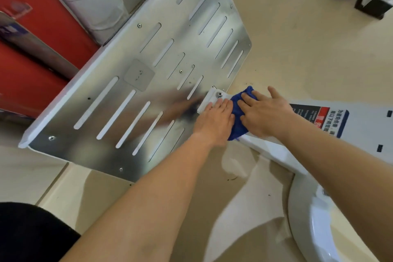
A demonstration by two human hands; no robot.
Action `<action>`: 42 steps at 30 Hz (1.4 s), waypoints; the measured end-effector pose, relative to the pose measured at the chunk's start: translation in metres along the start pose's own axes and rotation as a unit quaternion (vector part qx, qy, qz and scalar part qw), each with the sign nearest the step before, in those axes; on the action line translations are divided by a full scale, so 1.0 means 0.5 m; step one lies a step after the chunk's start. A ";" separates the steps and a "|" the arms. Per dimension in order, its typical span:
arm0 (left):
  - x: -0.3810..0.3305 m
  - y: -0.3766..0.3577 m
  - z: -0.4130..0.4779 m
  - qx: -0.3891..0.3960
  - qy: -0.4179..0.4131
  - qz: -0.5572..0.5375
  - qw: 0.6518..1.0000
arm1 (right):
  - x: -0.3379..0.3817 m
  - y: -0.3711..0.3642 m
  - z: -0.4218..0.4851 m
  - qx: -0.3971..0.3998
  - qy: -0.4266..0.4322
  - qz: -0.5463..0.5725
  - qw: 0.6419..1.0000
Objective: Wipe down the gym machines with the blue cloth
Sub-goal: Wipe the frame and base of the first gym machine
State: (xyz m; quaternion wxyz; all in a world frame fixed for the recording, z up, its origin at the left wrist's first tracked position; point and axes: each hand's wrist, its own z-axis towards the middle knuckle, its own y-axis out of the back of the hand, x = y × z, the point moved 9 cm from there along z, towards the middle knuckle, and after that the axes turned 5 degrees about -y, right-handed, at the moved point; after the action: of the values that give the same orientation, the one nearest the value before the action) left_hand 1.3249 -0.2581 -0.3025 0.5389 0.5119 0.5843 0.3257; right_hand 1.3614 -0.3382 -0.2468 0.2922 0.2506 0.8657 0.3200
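L arm [148, 193], cloth [239, 112], slotted plate [119, 55], red pad [42, 27]

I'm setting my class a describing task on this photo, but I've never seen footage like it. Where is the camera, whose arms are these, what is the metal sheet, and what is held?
The picture comes from a camera worn on a person's head, looking down, so both arms are the wearer's own. The slotted metal plate is part of a gym machine, joined to a white frame beam that carries a warning label. Red pads show at the left. The right hand presses a blue cloth flat onto the beam; the left hand lies flat beside it. Nothing is gripped: the fingers are straight.
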 end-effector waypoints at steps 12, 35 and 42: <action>-0.003 -0.023 -0.004 0.040 0.008 -0.050 0.998 | -0.003 0.012 -0.046 -0.025 -0.026 -0.007 0.999; -0.344 0.183 -0.045 0.075 -0.133 -0.154 0.976 | -0.167 0.037 -0.436 -0.061 -0.240 0.002 0.969; -0.468 0.258 -0.044 0.059 -0.228 -0.137 0.962 | -0.226 0.063 -0.568 -0.105 -0.336 0.094 0.931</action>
State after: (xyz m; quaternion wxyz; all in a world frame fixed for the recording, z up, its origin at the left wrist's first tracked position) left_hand 1.3112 -0.4426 -0.1082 0.6661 0.5186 0.5288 0.0881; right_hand 1.2593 -0.5028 -0.0083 0.5590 0.3913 0.6510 0.3324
